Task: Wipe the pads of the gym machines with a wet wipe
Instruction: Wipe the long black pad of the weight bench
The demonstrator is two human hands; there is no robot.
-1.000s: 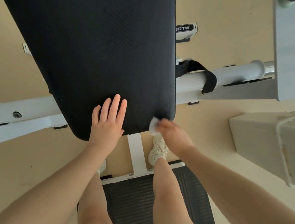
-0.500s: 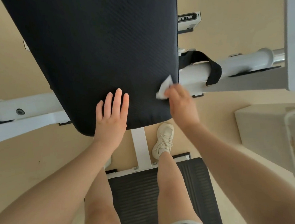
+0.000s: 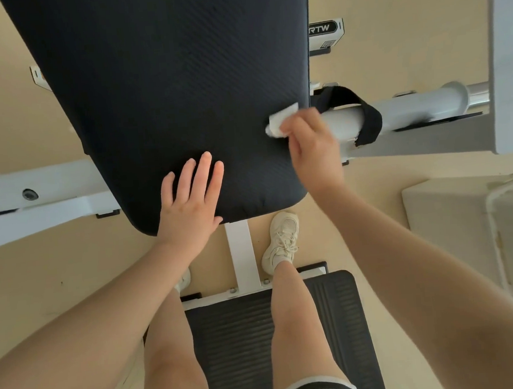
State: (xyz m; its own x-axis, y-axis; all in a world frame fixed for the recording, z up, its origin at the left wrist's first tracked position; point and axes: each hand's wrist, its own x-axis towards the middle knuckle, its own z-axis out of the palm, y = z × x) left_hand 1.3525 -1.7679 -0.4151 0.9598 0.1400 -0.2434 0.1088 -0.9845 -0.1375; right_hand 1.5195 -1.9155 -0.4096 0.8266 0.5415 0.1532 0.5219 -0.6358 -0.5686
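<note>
A large black bench pad (image 3: 173, 87) fills the upper middle of the head view, its near end rounded. My left hand (image 3: 190, 205) lies flat on the near end of the pad, fingers spread, holding nothing. My right hand (image 3: 313, 150) grips a crumpled white wet wipe (image 3: 280, 122) and presses it against the pad's right edge, about a third of the way up from the near end.
White frame bars (image 3: 49, 192) run left and right under the pad. A black strap (image 3: 362, 112) wraps the right bar. A white post (image 3: 241, 253) joins a black ribbed footplate (image 3: 239, 343). My legs and a white sneaker (image 3: 280, 241) stand below. A pale box (image 3: 454, 224) sits at right.
My right hand has slid the wipe from the pad's near right corner up along its right edge. My left hand has stayed flat on the pad's near end.
</note>
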